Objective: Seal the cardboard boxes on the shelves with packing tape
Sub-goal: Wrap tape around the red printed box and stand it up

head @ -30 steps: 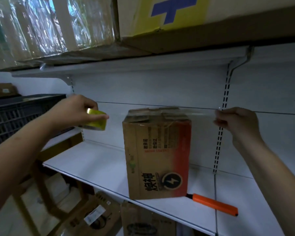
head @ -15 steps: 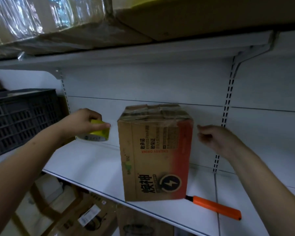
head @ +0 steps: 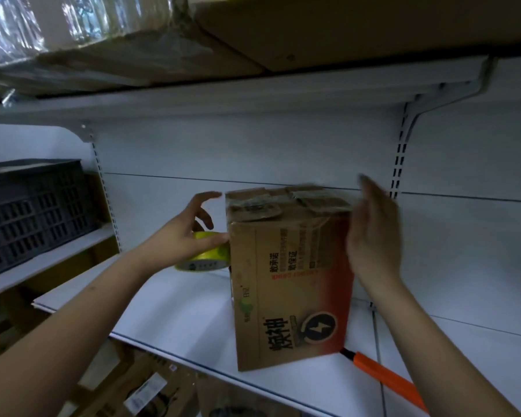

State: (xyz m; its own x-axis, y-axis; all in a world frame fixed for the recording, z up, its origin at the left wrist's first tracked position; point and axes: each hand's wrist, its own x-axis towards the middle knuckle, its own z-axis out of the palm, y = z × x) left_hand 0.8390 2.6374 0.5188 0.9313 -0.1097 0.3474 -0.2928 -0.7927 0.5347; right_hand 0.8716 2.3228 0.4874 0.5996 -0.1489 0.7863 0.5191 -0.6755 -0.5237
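Note:
A brown and red cardboard box (head: pixel 289 284) stands upright on the white shelf (head: pixel 169 314), its top flaps covered with clear tape. My left hand (head: pixel 187 236) holds a yellow roll of packing tape (head: pixel 203 254) against the box's left side, thumb on the roll and index finger lifted. My right hand (head: pixel 372 233) lies flat with straight fingers along the box's upper right edge.
An orange utility knife (head: pixel 382 377) lies on the shelf to the right of the box. A dark plastic crate (head: pixel 33 209) sits on the left shelf. Cartons fill the shelf above (head: pixel 313 31) and the one below (head: pixel 145 389).
The stretched tape has come down over the box. My left hand brought the roll in against the left side. My right hand let go of the tape end and flattened on the right edge.

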